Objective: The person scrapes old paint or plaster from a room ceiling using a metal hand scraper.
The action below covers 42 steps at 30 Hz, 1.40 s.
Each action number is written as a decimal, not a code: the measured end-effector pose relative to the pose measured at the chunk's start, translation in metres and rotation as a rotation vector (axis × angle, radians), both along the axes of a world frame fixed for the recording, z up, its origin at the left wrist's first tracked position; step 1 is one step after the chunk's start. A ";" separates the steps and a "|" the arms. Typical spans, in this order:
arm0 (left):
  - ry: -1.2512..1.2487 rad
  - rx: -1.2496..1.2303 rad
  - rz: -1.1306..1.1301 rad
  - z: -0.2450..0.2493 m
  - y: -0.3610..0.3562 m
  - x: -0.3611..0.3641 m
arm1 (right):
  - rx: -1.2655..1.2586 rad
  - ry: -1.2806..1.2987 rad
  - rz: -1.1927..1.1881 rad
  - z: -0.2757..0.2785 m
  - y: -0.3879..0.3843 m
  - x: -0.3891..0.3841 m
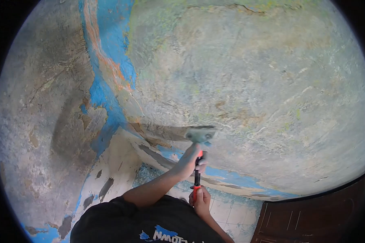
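In the head view, a long-handled scraper (197, 177) points away from the person, its long axis running near to far and its wide head against the wall (251, 81). The left hand (190, 162) grips the handle just below that head; the right hand (202, 200) closes around the red near end, the scraper extending beyond it.

grey-headed, red-and-black scraper (197, 178), head-up against the patchy wall (247, 73)

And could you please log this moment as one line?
left hand: grips handle below scraper head | right hand: grips handle's lower end | scraper head: at patchy wall
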State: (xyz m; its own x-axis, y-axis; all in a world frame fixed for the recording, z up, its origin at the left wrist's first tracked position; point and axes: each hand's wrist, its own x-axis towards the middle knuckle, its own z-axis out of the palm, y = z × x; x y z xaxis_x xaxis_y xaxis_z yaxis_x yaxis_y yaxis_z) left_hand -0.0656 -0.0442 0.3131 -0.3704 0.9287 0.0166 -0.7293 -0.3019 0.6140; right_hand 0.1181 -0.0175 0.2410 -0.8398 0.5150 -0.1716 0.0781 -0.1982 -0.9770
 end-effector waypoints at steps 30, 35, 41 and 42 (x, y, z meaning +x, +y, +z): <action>-0.011 0.036 0.578 0.031 -0.001 0.051 | -0.161 -0.026 0.675 0.044 0.113 0.026; -0.086 -0.004 0.571 0.037 0.006 0.035 | -0.067 0.015 0.607 0.037 0.108 0.020; -0.063 -0.009 0.462 0.041 -0.002 0.012 | -0.013 0.019 0.525 0.043 0.085 0.008; -0.051 -0.034 0.447 0.045 -0.004 0.010 | -0.040 0.018 0.517 0.041 0.080 0.005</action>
State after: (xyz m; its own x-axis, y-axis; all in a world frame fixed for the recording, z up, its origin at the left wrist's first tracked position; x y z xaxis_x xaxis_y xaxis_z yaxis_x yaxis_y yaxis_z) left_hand -0.0560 -0.0481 0.3583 -0.7352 0.6767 -0.0396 -0.5612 -0.5748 0.5955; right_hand 0.1227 0.0625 0.2823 -0.9858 0.0249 -0.1662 0.1594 -0.1757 -0.9715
